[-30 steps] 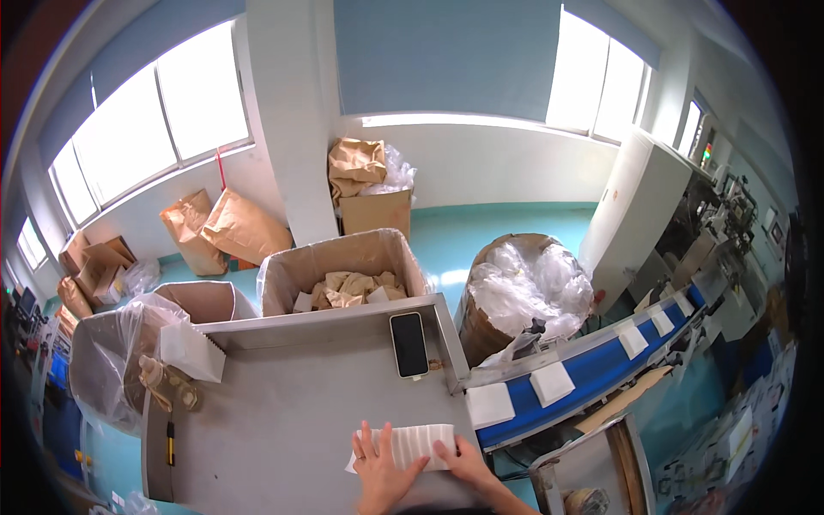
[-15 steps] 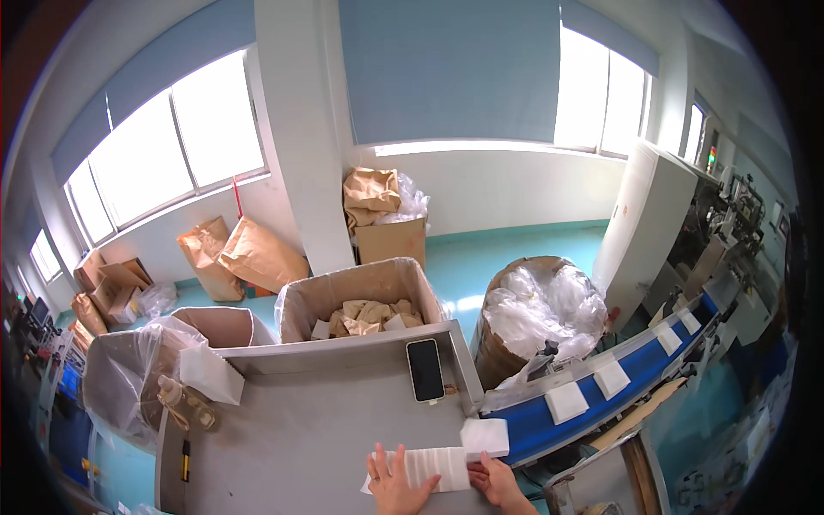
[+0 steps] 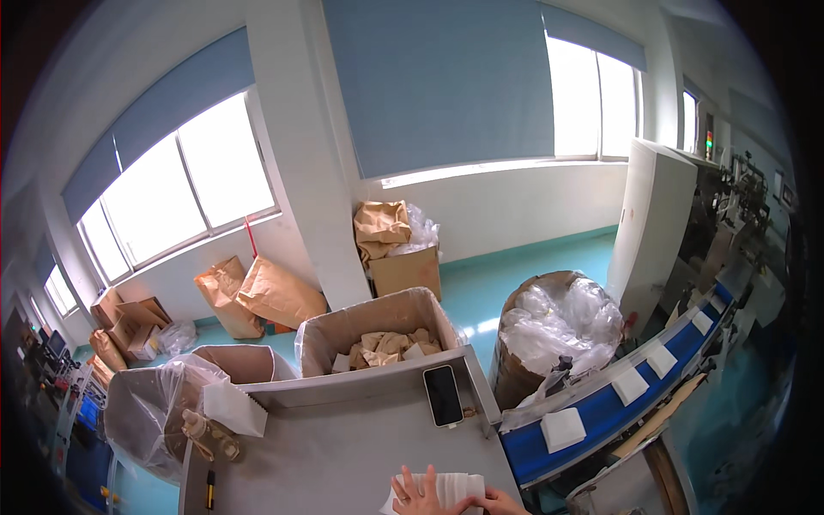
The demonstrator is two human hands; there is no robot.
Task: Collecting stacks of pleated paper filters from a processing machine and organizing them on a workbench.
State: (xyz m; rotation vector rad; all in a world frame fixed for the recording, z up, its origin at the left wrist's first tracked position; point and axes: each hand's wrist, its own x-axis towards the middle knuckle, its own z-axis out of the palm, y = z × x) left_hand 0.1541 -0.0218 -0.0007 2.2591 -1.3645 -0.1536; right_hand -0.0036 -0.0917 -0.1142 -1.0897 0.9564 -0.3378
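Head view: at the bottom edge, the left hand point(image 3: 418, 495) lies flat with its fingers spread on a stack of white sheets point(image 3: 451, 491), which lies on the grey counter point(image 3: 335, 455). The right hand point(image 3: 496, 504) grips the stack's right end, fingers curled around it. Compared with half a second ago, both hands sit lower in the picture, and the black phone point(image 3: 444, 395) stays put.

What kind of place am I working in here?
Probably a factory packing line: a blue conveyor carries white pads, both hands hold a pad stack on a grey table, with lined boxes nearby.
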